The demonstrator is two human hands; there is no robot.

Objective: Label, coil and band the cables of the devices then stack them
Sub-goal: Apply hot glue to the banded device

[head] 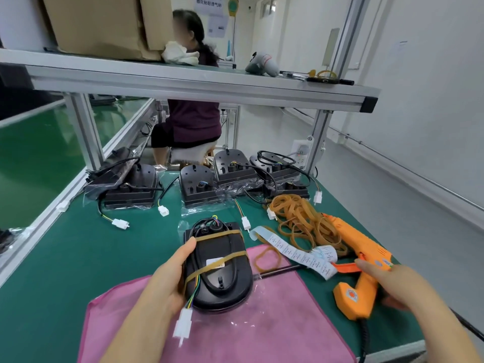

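A black device (220, 271) lies on the pink cloth (275, 331), its cable coiled on its back under two tan rubber bands. A white label shows under one band, and its white connector (183, 327) hangs off the near edge. My left hand (167, 279) grips the device's left side, thumb on top. My right hand (392, 284) holds the handle of the orange hot-glue gun (361, 268) on the table to the right.
Several unbanded black devices (199, 189) with loose cables sit at the back of the green table (78, 252). A pile of rubber bands (303, 218) and a label strip (296, 251) lie right of centre. One loose band (267, 259) rests on the cloth. A person sits beyond the shelf frame.
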